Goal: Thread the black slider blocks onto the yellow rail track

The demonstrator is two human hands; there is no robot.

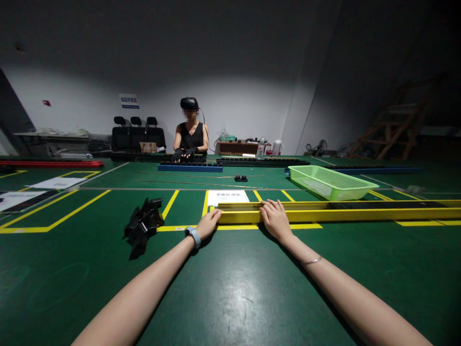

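A long yellow channel rail [334, 215] lies across the green table and runs off to the right. My left hand [209, 224] is closed on its left end, thumb along the near wall. Farther along, my right hand [275, 218] grips the rail from above, its fingers bent over the near wall into the channel. A white paper label [228, 197] with printed characters lies just behind the rail's left end. To the left of my left hand sits a crumpled heap of black pieces [143, 225], apart from both hands.
A light green plastic basket [329, 185] stands behind the rail at the right. Two small black parts [240, 178] and thin rods [180, 182] lie farther back. Across the table, a person [190, 137] in a headset works at a blue rail [190, 168]. A red rail [50, 164] is far left.
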